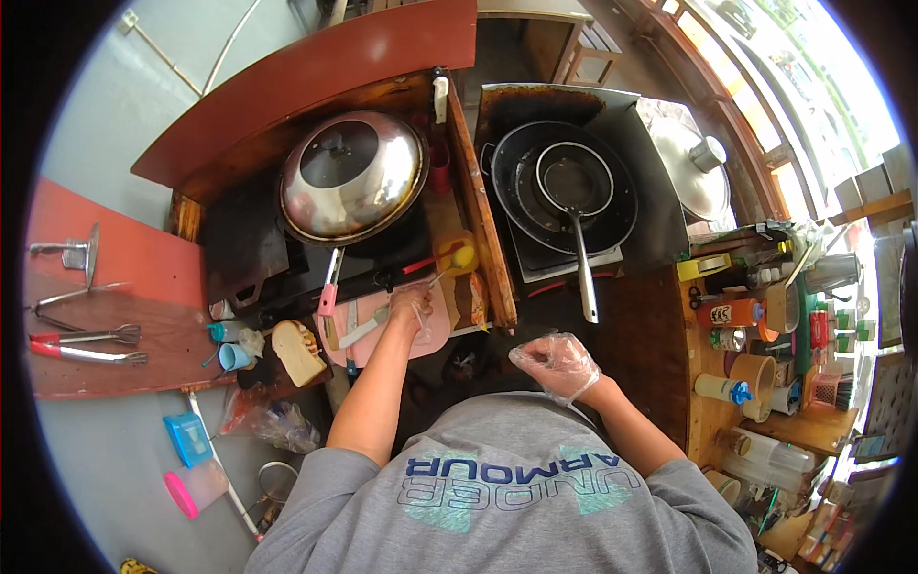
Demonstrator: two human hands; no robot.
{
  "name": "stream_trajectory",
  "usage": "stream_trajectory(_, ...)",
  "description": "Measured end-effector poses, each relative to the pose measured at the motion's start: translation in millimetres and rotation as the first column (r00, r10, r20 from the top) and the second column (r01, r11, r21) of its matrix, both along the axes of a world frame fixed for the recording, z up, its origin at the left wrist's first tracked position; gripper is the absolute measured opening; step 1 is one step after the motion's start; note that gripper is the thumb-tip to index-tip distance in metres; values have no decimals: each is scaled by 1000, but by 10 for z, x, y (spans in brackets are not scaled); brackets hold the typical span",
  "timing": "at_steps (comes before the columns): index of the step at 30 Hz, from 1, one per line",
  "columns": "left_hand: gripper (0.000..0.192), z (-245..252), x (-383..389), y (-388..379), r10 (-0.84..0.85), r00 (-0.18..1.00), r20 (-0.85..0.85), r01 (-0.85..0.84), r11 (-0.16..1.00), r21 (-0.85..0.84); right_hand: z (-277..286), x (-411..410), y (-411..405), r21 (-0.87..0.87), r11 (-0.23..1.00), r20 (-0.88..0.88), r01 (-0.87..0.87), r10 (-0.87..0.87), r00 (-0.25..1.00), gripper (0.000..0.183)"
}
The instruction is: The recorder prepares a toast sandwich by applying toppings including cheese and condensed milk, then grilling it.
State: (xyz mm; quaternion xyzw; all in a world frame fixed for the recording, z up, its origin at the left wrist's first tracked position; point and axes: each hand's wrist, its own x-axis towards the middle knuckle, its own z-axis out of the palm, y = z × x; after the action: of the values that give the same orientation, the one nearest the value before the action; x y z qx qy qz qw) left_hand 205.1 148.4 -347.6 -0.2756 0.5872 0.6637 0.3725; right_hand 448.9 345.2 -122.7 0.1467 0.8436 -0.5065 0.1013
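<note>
My left hand (412, 307), in a clear plastic glove, holds the handle of a spoon (443, 273) whose end reaches a container with a yellow spread (464, 256). Below that hand lies a pink cutting board (432, 333) with a white-bladed knife (362, 328) on it. My right hand (556, 364), also gloved, is half curled in front of my body; whether anything lies in its fingers cannot be told. A sandwich of white bread (297, 353) stands left of the board. Behind the board is a pan under a domed metal lid (351, 179).
A black wok (509, 194) with a long-handled strainer (587, 276) in it sits on the right stove, behind a wooden divider (488, 237). Red-handled tongs (86, 335) lie on the left shelf. Bottles, including an orange one (728, 313), crowd the right shelf.
</note>
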Motion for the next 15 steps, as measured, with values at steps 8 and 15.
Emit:
stream_trajectory(8, 9, 451, 187, -982, 27, 999, -41, -16, 967, 255, 64, -256, -473, 3, 998, -61, -70, 70, 996, 28)
stream_trajectory(15, 9, 818, 451, -2640, 176, 984, -13, -170, 965, 199, 71, -699, -1226, -43, 979, -63, -198, 195, 979, 29)
